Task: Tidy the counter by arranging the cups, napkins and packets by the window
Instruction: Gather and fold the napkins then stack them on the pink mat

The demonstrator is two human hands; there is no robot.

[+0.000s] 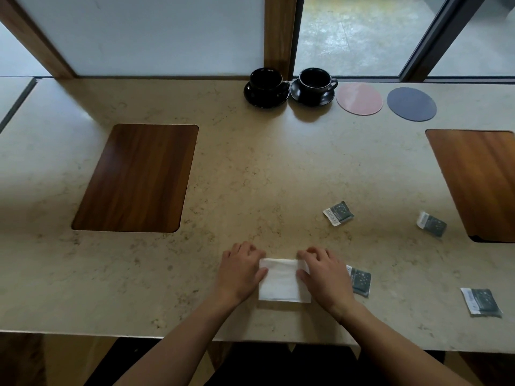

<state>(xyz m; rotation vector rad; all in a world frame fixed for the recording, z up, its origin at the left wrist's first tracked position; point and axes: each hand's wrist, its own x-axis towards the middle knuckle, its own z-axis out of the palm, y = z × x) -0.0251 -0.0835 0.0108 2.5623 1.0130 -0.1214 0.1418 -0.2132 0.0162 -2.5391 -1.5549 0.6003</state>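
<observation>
A white folded napkin [281, 281] lies near the counter's front edge. My left hand [241, 270] grips its left side and my right hand [324, 274] grips its right side, thumbs on top. Two black cups on black saucers, one [266, 79] left of the other [315, 79], stand side by side at the window. Several dark packets lie scattered to the right: one [338, 213] beyond my right hand, one [361, 281] partly under that hand, one [432, 224] further right, one [480, 302] near the front edge.
A pink round coaster [359, 98] and a grey one [411, 104] lie right of the cups. Wooden inlay panels sit in the stone counter [250, 176] at left [136, 178] and right [479, 179]. A wooden window post [278, 32] rises behind the cups.
</observation>
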